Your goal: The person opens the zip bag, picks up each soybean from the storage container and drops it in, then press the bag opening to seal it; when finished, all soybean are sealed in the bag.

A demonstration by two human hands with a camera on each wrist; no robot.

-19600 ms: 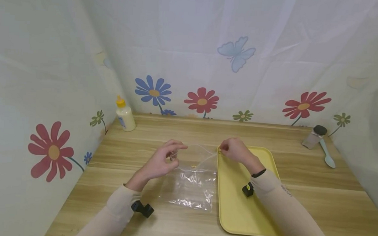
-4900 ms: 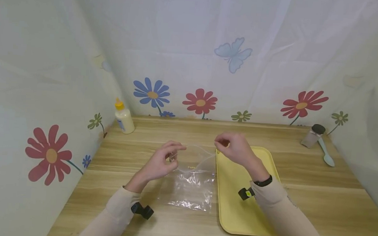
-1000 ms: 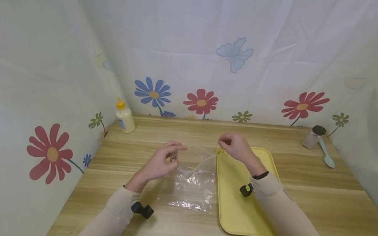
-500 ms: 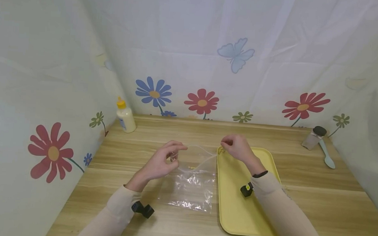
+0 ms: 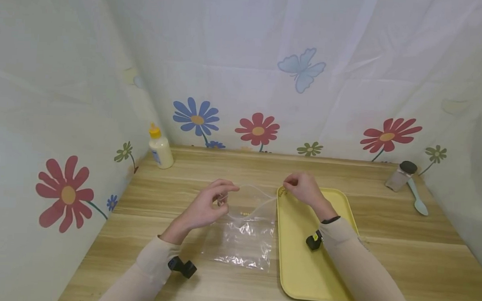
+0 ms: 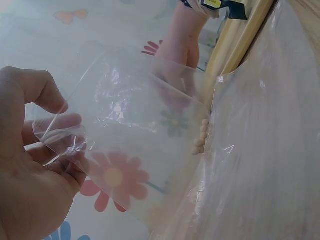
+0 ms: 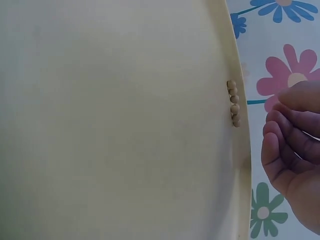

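Note:
A clear zip bag (image 5: 246, 241) lies on the table with its mouth held apart. My left hand (image 5: 205, 205) grips the left edge of the mouth; in the left wrist view the fingers (image 6: 55, 97) pinch the film. Several small round beige beads (image 6: 200, 140) sit in a row inside the bag. Right of it lies a yellow tray (image 5: 300, 262), with more beads (image 7: 234, 102) lined along its rim at the far left corner. Just above that corner is my right hand (image 5: 304, 189), fingertips bent together. Whether a bead is between them is hidden.
A white squeeze bottle with a yellow cap (image 5: 160, 148) stands at the back left. At the back right are a clear jar with a black lid (image 5: 400, 177) and a pale blue spoon (image 5: 417, 198). Flower-printed cloth walls border the wooden table (image 5: 217, 288).
Over the last second my right hand has shifted slightly right over the tray's corner. The left hand keeps its hold. Beads in the bag form a wider row than about twenty seconds ago.

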